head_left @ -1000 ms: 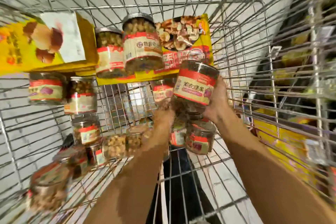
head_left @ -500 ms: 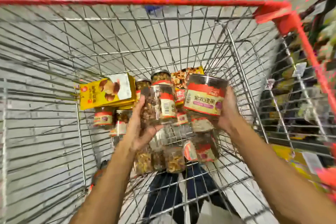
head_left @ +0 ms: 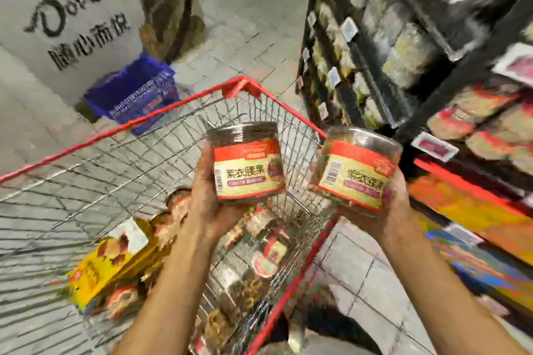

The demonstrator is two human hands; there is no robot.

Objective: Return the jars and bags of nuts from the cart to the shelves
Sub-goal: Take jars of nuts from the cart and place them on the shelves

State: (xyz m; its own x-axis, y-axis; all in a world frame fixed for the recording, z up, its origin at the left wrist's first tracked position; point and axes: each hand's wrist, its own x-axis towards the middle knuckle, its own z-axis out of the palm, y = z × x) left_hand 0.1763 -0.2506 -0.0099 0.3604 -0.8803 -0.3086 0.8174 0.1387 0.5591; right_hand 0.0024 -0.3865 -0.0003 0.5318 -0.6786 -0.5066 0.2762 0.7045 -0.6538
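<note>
Jars are now up out of the cart [head_left: 129,125], close to the shelves [head_left: 461,72].
Half a second ago they were low in the basket. Now the left hand [head_left: 207,204] fingers curl around the left cashew jar [head_left: 248,164] and the right hand [head_left: 383,216] fingers wrap the right cashew jar [head_left: 357,170]. Shelving looks next.

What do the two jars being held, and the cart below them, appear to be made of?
The left jar, in the left hand: likely clear plastic, glossy; dark contents show through above a red and cream label. The right jar, in the right hand: the same look. The cart: thin silvery metal wire, with a red rim, probably plastic.
</note>
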